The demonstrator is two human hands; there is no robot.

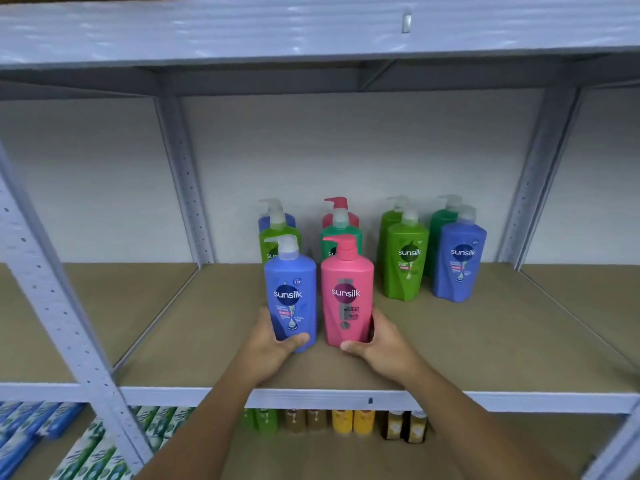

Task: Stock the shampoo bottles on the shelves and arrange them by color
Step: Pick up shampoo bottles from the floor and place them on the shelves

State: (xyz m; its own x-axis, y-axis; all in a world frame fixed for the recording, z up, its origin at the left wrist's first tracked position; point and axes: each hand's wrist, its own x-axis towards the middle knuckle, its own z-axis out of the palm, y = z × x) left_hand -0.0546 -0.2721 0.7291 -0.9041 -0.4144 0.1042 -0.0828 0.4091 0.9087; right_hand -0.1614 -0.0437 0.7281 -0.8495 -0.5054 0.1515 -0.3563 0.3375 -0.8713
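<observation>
Presently, a blue shampoo bottle [290, 299] is gripped near its base by the left hand [273, 344], and a pink shampoo bottle [347, 296] likewise by the right hand [381, 341]. Both are stood upright, side by side, on the shelf board [450, 351], ahead of mixed-colour rows.

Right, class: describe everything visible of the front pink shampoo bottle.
The pink shampoo bottle is glossy plastic with a matching pump, spout pointing left. Its label shows "sunsilk" on a dark round badge above a grey strip. It stands upright on the brown shelf board, before a green bottle, beside a blue bottle. The right hand grips its base, thumb across the front.
</observation>
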